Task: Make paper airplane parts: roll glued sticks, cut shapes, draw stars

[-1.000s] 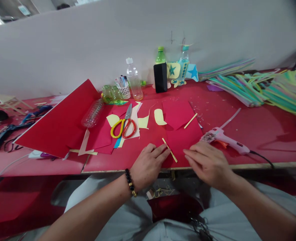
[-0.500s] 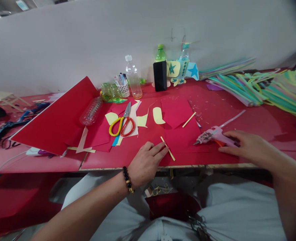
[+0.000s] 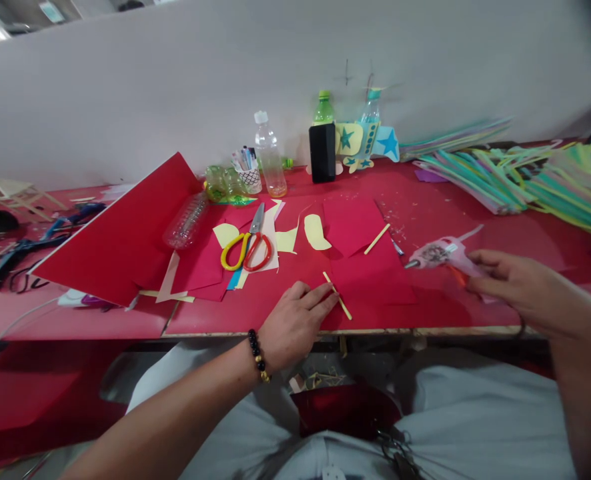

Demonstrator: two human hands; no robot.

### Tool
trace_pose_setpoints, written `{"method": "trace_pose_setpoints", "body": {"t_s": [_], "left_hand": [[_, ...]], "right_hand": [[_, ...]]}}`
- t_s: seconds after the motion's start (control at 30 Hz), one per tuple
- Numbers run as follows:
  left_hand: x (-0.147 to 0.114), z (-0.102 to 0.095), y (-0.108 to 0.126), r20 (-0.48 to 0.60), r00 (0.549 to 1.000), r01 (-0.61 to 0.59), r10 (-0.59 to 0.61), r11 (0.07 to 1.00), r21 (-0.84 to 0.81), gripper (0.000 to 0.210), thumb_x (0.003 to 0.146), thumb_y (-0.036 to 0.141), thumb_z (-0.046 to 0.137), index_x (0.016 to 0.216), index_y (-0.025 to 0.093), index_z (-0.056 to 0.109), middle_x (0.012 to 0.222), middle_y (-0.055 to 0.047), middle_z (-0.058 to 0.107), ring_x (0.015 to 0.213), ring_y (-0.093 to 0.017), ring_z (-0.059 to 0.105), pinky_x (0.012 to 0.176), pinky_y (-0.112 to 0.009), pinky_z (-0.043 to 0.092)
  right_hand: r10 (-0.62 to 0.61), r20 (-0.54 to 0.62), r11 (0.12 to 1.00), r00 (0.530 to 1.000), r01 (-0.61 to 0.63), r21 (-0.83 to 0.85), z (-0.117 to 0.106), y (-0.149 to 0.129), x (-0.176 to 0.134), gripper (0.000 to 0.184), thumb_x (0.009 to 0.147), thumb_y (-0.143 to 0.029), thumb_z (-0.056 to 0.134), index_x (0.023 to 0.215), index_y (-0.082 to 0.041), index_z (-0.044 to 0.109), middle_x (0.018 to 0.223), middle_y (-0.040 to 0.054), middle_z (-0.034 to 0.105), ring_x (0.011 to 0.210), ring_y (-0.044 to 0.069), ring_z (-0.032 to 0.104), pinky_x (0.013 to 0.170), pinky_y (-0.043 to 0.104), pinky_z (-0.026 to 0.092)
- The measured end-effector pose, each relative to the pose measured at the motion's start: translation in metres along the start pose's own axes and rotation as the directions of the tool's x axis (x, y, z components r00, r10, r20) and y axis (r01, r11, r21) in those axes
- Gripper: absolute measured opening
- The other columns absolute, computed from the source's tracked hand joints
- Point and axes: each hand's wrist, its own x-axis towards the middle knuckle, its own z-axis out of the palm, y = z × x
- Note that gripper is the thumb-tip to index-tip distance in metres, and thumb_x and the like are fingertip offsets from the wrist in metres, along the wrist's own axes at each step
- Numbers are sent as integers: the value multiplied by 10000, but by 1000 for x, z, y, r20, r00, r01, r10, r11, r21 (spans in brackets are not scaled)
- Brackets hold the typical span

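Observation:
My left hand (image 3: 298, 323) rests on the red table near its front edge, its fingers holding a thin pale-yellow strip (image 3: 344, 307) down against the surface. To the right, my right hand (image 3: 513, 280) grips a pink glue gun (image 3: 440, 253) by its handle, with the metal nozzle facing left and a clear glue stick out of its back. A second yellow strip (image 3: 377, 239) lies on a red paper sheet (image 3: 355, 220) between the hands. Scissors (image 3: 248, 250) with one yellow and one red handle lie on paper scraps beyond my left hand.
A red board (image 3: 120, 233) leans at the left beside a clear plastic bottle (image 3: 188, 220). Along the wall stand a clear bottle (image 3: 270, 157), a pen cup (image 3: 249, 179), a black phone (image 3: 322, 153) and a bottle craft with stars (image 3: 370, 133). Colourful strips (image 3: 515, 177) are heaped at the right.
My right hand has moved right with the glue gun, which now appears lifted and turned a little. My left hand stays on the yellow strip. The view has shifted slightly.

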Motion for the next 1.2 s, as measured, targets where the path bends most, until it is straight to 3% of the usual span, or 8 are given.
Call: {"method": "trace_pose_setpoints", "body": {"t_s": [0.17,0.37,0.5,0.63,0.8,0.93,1.07,1.2], "left_hand": [[1,0,0,-21,1000,-10,10,1000,1,438,931,135,401,1367,94,409,1418,-115,466,1286,-196,413,968,-381,307],[0,1,0,-5,1000,-18,18,1000,9,424,933,135,405,1355,89,420,1422,-89,466,1305,-189,380,976,-375,312],[-1,2,0,-9,1000,-11,11,1000,25,424,930,139,417,1353,99,427,1393,-95,496,1291,-200,383,973,-382,324],[-1,1,1,3,1000,23,-23,1000,22,434,929,145,426,1362,113,417,1375,-105,509,1248,-205,426,963,-379,336],[0,-1,1,7,1000,-8,8,1000,18,424,938,161,424,1358,97,415,1380,-100,504,1275,-199,400,983,-370,325],[0,-2,1,15,1000,0,0,1000,11,437,938,172,427,1367,95,403,1363,-108,516,1272,-204,400,989,-378,319],[0,-3,2,-7,999,33,-33,999,6,443,933,186,441,1370,116,413,1374,-104,499,1220,-203,436,984,-369,324],[-1,-1,1,-4,999,45,-45,999,-16,434,944,198,412,1373,127,418,1395,-118,474,1221,-214,440,984,-378,328]], "right_hand": [[19,56,962,998,-34,269,10,-16,-9,240,629,-275,757,839,-198,669,669,-32,558,556,78,446,481,152,368],[-21,171,837,985,-76,542,31,-35,-19,295,606,-247,770,882,-200,677,744,16,662,622,130,599,581,199,490],[-68,372,813,926,-165,558,53,-38,-31,238,690,-268,713,914,-218,651,889,46,707,652,163,648,583,256,511],[-45,539,865,841,-237,442,73,-36,-38,239,792,-291,624,1001,-175,637,781,71,707,627,162,638,512,237,449],[17,415,929,910,-167,330,76,-31,-33,294,745,-357,694,957,-182,590,702,37,691,510,118,556,445,220,380],[-16,305,964,952,-66,259,65,-32,-27,326,689,-426,744,867,-198,594,620,-15,625,468,91,478,440,211,372],[-107,244,989,964,78,126,61,-40,-27,291,743,-459,698,880,-213,626,651,-22,593,555,126,529,499,238,433],[-217,290,974,932,186,130,73,-52,-29,296,770,-454,673,949,-218,665,889,40,706,870,247,648,772,350,524]]}}
